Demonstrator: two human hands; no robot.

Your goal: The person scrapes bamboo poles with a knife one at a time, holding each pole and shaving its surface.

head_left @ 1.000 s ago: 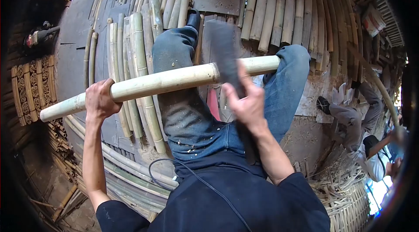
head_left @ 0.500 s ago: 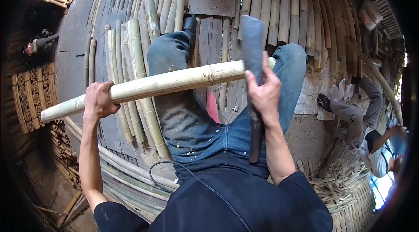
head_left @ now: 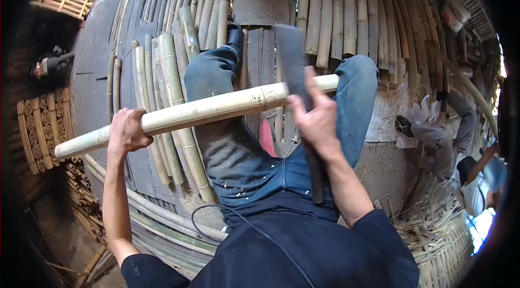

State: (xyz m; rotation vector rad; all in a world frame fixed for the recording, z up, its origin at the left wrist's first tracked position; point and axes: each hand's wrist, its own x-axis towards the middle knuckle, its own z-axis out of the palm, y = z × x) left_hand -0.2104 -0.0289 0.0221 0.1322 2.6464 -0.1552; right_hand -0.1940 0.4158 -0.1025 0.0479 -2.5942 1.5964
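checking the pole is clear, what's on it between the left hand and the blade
Nothing: the head view shows the pole bare from the left hand to the blade, passing over the left leg.

Dim interior, bright glare at lower right, strong fisheye curve, black vignetted edges, motion blur around right hand [head_left: 317,120]

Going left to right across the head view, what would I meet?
Tied bundles of brown sticks, bare left hand, left knee in blue jeans, dark flat blade in the bare right hand, right knee in blue jeans, co-worker's grey-trousered legs. The pale bamboo pole spans several, so it's omitted.
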